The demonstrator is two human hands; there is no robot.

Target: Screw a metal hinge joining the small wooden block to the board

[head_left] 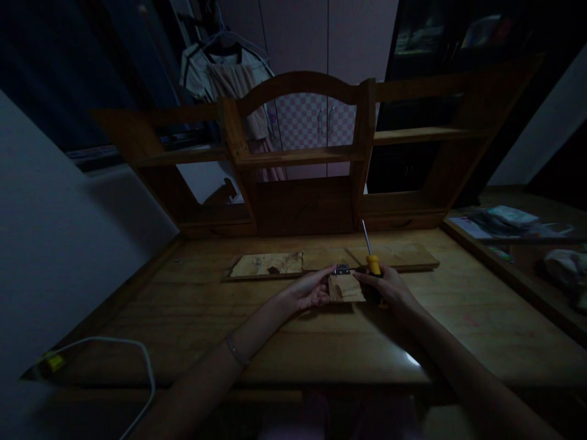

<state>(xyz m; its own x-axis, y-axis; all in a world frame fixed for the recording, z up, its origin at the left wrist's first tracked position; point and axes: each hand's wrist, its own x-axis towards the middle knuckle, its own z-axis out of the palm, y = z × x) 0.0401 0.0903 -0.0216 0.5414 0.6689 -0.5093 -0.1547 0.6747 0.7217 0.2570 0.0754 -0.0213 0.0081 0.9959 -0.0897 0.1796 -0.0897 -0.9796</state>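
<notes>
My left hand grips the left side of a small wooden block, its thumb near a dark metal hinge at the block's upper edge. In my right hand is a screwdriver with a yellow and black handle, its shaft pointing up and away from the block. Fingers of that hand also reach the block's right side. Behind the block, a long wooden board lies across the desk, with a stained, pale section at its left.
A wooden desk spreads under my arms, with a shelf unit along its back edge. At the lower left runs a white cable near a yellow object. Papers and bags lie on a surface at right. The room is dim.
</notes>
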